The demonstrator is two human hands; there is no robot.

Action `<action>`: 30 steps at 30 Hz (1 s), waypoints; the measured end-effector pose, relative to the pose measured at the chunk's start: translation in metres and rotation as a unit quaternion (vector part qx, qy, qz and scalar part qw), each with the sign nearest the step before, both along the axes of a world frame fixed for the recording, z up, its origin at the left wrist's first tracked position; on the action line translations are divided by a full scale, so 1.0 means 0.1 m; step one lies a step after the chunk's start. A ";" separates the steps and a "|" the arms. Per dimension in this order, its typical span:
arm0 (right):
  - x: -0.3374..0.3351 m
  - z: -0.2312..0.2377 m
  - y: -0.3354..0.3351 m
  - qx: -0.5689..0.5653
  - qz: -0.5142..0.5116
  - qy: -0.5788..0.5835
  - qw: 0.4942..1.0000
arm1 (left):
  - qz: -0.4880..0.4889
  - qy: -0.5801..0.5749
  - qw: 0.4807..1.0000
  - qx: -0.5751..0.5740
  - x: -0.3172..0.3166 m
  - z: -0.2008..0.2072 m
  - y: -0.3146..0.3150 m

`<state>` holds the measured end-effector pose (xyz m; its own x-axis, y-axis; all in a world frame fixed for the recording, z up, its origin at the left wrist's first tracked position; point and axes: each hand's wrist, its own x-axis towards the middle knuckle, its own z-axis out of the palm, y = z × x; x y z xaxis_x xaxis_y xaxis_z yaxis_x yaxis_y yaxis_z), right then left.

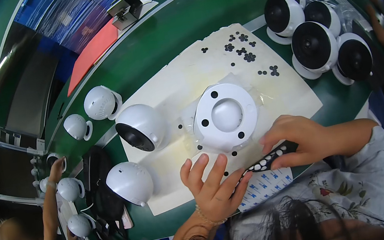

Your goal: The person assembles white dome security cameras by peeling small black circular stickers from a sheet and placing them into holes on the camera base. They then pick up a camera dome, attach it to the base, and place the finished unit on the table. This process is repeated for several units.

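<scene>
My right hand (298, 139) grips a black sheet (271, 158) with several round white spots, low in front of me. My left hand (216, 185) has its fingers spread, the lower fingertips close to the sheet's left end. Beyond both hands lies a white ring-shaped base (246, 105) on clear plastic, with black round pads (205, 123) stuck to its rim. Loose black dots (180, 126) are scattered around it on the cream board (177, 186). Under the black sheet is a white backing sheet (265, 188) with blue print.
White ball-shaped devices (139, 127) with dark fronts stand left of the base, and more devices (312, 46) cluster at the far right. Black pad clusters (249, 57) dot the board's far corner. At the left, a co-worker's arm (50, 208) reaches toward other devices.
</scene>
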<state>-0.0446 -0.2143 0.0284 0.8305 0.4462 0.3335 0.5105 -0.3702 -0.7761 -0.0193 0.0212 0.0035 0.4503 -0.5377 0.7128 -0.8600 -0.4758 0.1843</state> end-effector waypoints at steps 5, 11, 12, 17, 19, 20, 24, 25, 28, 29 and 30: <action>-0.05 0.00 0.00 0.044 -0.036 0.099 0.993 | 0.015 -0.012 1.000 -0.011 -0.01 -0.03 0.02; 0.02 -0.09 -0.08 -0.100 0.011 -0.294 0.950 | 0.027 0.031 0.999 -0.010 0.02 0.00 0.00; 0.03 -0.07 -0.09 -0.079 -0.004 -0.289 0.954 | 0.032 0.047 0.998 -0.012 0.02 0.01 -0.01; 0.25 0.06 -0.08 -0.001 -0.102 -0.167 0.981 | 0.039 0.065 0.997 0.021 0.05 0.02 -0.05; 0.26 0.05 -0.06 -0.032 -0.076 -0.165 0.983 | 0.042 0.071 0.997 0.015 0.06 0.02 -0.05; 0.24 0.08 -0.04 -0.056 -0.051 -0.169 0.983 | 0.045 0.074 0.996 0.010 0.06 0.03 -0.04; 0.18 0.05 0.00 -0.081 -0.002 -0.179 0.980 | 0.040 0.082 0.996 0.001 0.07 0.04 -0.01; 0.18 0.02 0.00 -0.084 -0.007 -0.187 0.979 | 0.040 0.084 0.996 0.002 0.07 0.03 -0.01; 0.19 -0.05 -0.01 -0.087 -0.015 -0.200 0.976 | 0.038 0.088 0.995 0.003 0.07 0.02 -0.01; 0.19 -0.06 -0.01 -0.083 -0.012 -0.197 0.977 | 0.037 0.089 0.995 0.004 0.06 0.02 -0.01; 0.18 -0.07 -0.01 -0.079 -0.010 -0.194 0.978 | 0.037 0.090 0.995 0.004 0.06 0.02 0.00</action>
